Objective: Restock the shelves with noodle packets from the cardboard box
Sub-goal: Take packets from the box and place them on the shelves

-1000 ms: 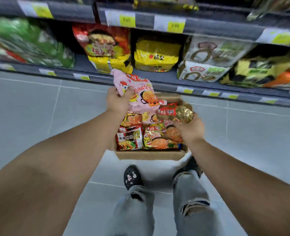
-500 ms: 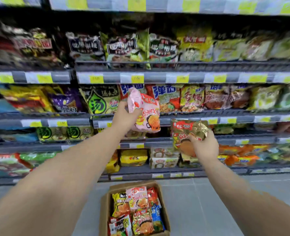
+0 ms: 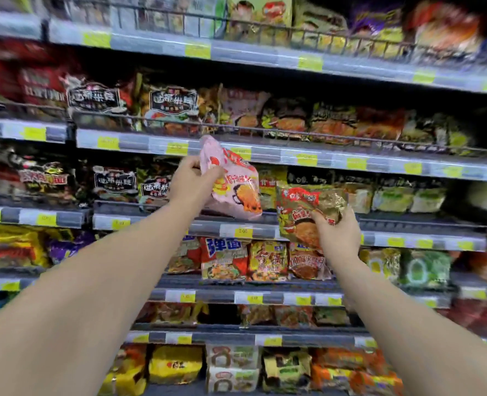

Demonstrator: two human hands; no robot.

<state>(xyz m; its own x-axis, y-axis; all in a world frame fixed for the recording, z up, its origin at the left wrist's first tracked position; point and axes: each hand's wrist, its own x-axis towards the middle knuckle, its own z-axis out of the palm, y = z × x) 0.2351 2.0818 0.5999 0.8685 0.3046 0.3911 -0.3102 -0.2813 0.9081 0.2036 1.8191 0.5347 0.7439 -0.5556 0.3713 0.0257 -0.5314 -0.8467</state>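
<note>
Noodle packets are in both hands, 1 in each. The left hand grips a pink packet at its left edge, fingers curled over the front. The packet is tilted and spreads out to the right of the hand. The right hand grips a gold and red packet by its lower right part, so most of the packet stands above and to the left of the hand. The 2 packets are just beside each other with a narrow gap between them. Beyond both hands run stocked shelves with yellow price labels. A red and blue packet stands on the shelf below, between the 2 wrists.
</note>
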